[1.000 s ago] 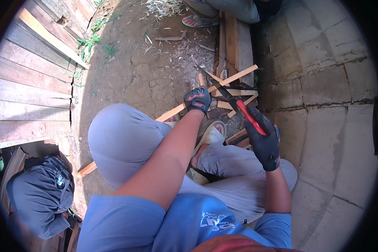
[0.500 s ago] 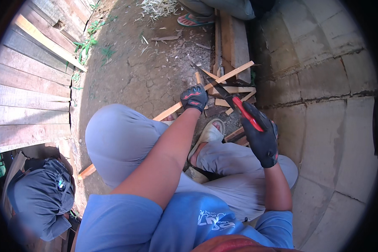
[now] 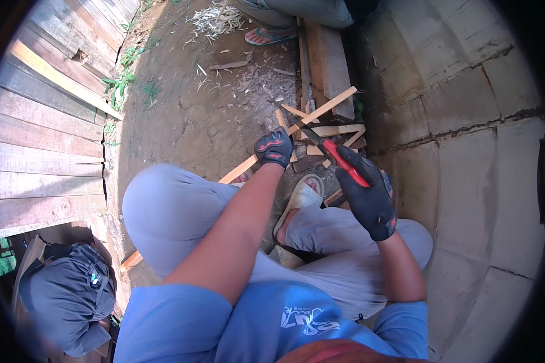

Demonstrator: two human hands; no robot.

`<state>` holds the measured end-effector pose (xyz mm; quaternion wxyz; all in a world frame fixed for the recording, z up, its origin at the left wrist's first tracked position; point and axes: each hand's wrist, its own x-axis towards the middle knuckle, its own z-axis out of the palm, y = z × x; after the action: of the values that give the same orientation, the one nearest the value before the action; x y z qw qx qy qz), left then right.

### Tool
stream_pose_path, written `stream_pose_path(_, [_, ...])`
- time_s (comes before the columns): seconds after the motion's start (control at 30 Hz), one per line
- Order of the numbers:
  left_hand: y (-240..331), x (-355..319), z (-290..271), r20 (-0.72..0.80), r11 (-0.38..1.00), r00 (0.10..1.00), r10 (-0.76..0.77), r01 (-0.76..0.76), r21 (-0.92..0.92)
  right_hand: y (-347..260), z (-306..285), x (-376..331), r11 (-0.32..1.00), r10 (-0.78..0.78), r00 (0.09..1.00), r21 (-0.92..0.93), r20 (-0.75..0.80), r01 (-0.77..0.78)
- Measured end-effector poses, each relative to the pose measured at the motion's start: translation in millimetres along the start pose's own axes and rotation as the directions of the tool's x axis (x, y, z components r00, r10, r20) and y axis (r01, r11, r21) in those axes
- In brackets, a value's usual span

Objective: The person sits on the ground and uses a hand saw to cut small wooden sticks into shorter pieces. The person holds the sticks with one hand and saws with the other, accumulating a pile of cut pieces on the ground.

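Observation:
My left hand (image 3: 274, 147), in a black glove with red trim, is closed around a long, thin strip of light wood (image 3: 330, 107). The strip slants from lower left, partly hidden by my leg, up to the right past my fist. My right hand (image 3: 367, 196), gloved the same way, grips the red and black handle of a handsaw (image 3: 346, 163). The saw's dark blade points up and left and lies across the strip just right of my left hand. Whether its teeth are in the wood, I cannot tell. Several short wood offcuts (image 3: 339, 129) lie beneath and beside the blade.
A thick wooden beam (image 3: 334, 66) lies beyond the offcuts, along a grey block wall (image 3: 460, 163) on the right. Another person's sandalled foot (image 3: 270, 36) is at the far end, near pale shavings (image 3: 215, 21). A plank wall (image 3: 42, 127) and a dark backpack (image 3: 72, 290) are at left.
My right hand and the saw have shifted slightly up and left, sliding the blade along across the strip. My left hand keeps its hold. The whole view has moved a little.

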<state>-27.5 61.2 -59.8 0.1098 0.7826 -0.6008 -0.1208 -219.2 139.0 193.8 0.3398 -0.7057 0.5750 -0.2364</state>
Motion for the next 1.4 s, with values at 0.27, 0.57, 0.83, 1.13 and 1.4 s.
stream_pose_path(0.27, [-0.2, -0.4, -3.9, 0.045, 1.0, 0.999, 0.006, -0.006, 0.002, 8.4, 0.1, -2.9, 0.992, 0.046, 0.991, 0.113, 0.129, -0.06])
stream_pose_path(0.57, [-2.1, 9.4, -11.6, 0.167, 0.999, 0.985, -0.035, 0.042, -0.034, 30.8, -0.1, -0.1, 0.922, -0.322, 0.945, -0.206, 0.059, 0.327])
stream_pose_path(0.83, [-1.5, 38.6, -52.1, 0.58, 0.992, 0.814, -0.016, 0.084, -0.091, 43.2, -2.5, 6.1, 0.894, -0.406, 0.914, -0.195, 0.026, 0.403])
stream_pose_path(1.13, [12.8, 49.9, -60.8, 0.623, 0.969, 0.755, 0.203, -0.065, -0.237, 47.6, -3.5, 4.7, 0.975, -0.223, 0.975, -0.017, 0.004, 0.223])
stream_pose_path(1.4, [-19.2, 46.4, 6.7, 0.343, 0.975, 0.922, 0.18, -0.121, -0.186, 46.9, 6.0, 0.3, 0.92, -0.359, 0.933, -0.167, 0.008, 0.355])
